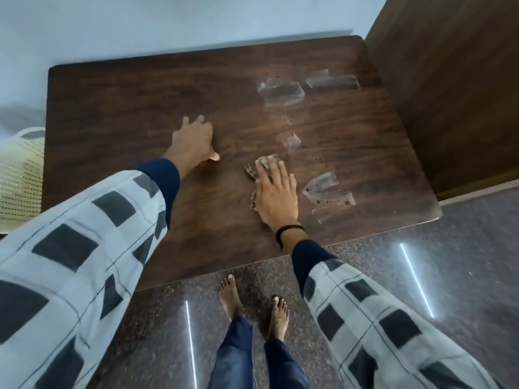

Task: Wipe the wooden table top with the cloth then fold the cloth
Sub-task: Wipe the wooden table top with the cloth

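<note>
A dark wooden table top fills the middle of the view. My right hand lies flat, fingers straight, pressing a small brownish cloth onto the wood near the table's centre; most of the cloth is hidden under the palm, with only its far end and left edge showing. My left hand rests on the bare wood a little to the left, fingers spread and thumb out, holding nothing.
Pale tape-like patches and small dark spots mark the table's right half. A wooden panel stands against the right edge, a wall runs behind, and a perforated cream object sits at the left. My bare feet stand on polished stone floor.
</note>
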`<action>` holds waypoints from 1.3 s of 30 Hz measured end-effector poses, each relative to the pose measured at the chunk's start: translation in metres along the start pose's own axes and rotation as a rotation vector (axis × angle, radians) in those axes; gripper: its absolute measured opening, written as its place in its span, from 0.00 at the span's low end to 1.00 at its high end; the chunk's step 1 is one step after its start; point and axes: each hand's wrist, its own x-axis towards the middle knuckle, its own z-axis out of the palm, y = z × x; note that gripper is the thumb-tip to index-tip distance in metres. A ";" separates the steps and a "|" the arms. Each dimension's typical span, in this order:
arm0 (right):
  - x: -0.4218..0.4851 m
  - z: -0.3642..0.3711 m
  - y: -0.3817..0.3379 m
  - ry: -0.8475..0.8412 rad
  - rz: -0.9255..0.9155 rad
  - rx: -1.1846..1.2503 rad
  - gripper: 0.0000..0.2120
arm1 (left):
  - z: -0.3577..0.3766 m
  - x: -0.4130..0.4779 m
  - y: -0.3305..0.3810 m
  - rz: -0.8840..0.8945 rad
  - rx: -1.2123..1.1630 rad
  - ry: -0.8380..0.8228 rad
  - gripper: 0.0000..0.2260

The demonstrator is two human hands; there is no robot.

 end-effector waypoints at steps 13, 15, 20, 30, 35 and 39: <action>-0.062 0.010 -0.004 0.026 -0.029 0.001 0.25 | 0.028 -0.015 0.001 -0.036 -0.076 -0.219 0.64; -0.082 0.009 0.003 0.067 0.114 0.020 0.26 | 0.027 -0.019 0.005 -0.048 -0.092 -0.231 0.63; -0.129 0.025 -0.022 0.042 -0.010 0.052 0.26 | 0.021 -0.025 0.014 -0.070 -0.103 -0.242 0.61; -0.105 0.010 0.017 0.072 0.134 0.030 0.25 | 0.017 -0.027 0.019 -0.099 -0.097 -0.262 0.61; -0.041 -0.002 0.019 -0.003 -0.093 0.018 0.25 | 0.011 -0.025 0.023 -0.128 -0.069 -0.295 0.61; -0.020 -0.016 0.054 0.033 0.125 0.016 0.25 | 0.011 -0.029 0.026 -0.125 -0.067 -0.299 0.61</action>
